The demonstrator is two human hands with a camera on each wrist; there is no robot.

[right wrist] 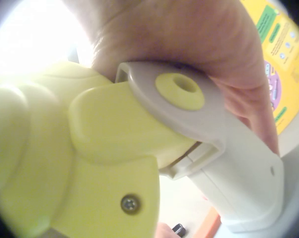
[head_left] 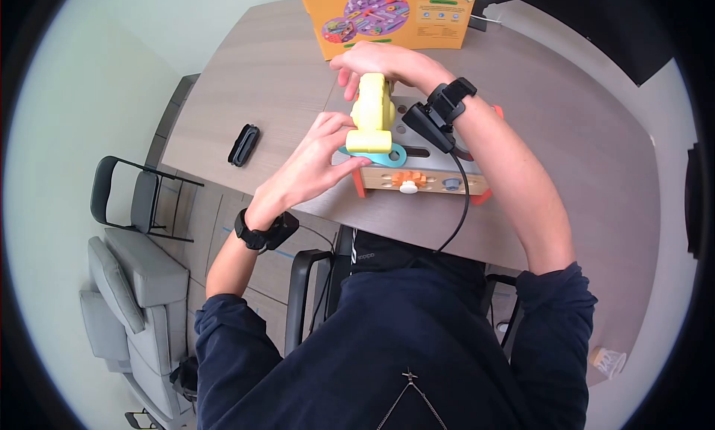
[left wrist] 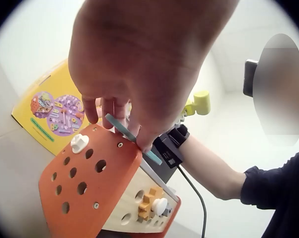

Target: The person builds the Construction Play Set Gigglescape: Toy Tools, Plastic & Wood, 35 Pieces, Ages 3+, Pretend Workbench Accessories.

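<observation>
In the head view the left hand (head_left: 314, 160) pinches a teal strip (head_left: 392, 156) with holes at the left end of a toy workbench (head_left: 439, 162). Seen from the left wrist, the strip (left wrist: 119, 126) lies between thumb and fingers above the orange side panel (left wrist: 92, 183). The right hand (head_left: 381, 60) grips a yellow toy power tool (head_left: 372, 111) over the bench's left part. The right wrist view has the palm (right wrist: 189, 39) around the tool's pale handle (right wrist: 239, 173); some fingertips are hidden. The tool's lower tip is out of sight.
Behind the bench stands a yellow-orange printed box (head_left: 395, 20). A black case (head_left: 243, 145) lies on the table's left side, and a monitor (head_left: 588, 20) is at the back right. An orange gear (head_left: 408, 178) sits on the bench front. A cable hangs from the right wrist camera.
</observation>
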